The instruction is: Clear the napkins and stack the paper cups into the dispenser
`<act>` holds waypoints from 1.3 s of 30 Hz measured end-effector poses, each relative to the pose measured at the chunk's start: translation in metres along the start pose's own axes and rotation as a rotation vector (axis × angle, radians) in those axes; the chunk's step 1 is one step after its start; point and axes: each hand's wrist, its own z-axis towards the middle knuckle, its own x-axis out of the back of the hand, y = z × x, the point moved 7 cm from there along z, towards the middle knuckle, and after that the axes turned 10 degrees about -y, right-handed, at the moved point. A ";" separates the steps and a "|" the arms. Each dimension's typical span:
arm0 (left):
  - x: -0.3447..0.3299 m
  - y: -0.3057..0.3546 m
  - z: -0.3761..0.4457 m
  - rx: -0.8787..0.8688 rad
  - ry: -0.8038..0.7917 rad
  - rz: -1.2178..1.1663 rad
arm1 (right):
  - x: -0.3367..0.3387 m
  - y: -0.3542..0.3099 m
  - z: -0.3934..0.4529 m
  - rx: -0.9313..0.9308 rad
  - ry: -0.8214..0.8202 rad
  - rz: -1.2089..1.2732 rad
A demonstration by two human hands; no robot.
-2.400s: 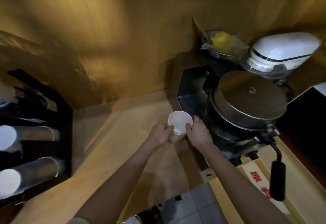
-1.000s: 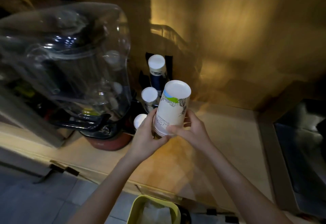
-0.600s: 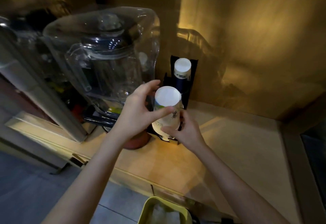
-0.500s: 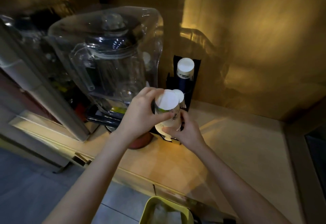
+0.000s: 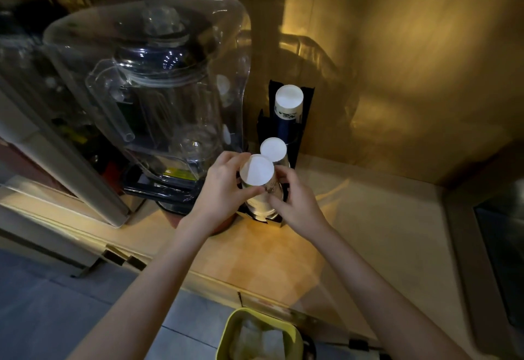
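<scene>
Both hands on the inverted paper cup stack (image 5: 256, 172) — my left hand (image 5: 224, 189) wraps its side, my right hand (image 5: 295, 203) pinches opposite, at the black dispenser (image 5: 307, 110).

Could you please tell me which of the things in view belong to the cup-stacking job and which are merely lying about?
Part of the job:
- cup stack, held upside down by the left hand and right hand
- black dispenser, with two more stacks in it
- bin with crumpled paper

Lying about:
- blender under a clear cover
- counter
</scene>
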 end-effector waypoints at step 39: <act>0.015 0.103 0.084 -0.052 -0.056 0.065 | 0.181 -0.100 -0.055 0.298 0.528 0.476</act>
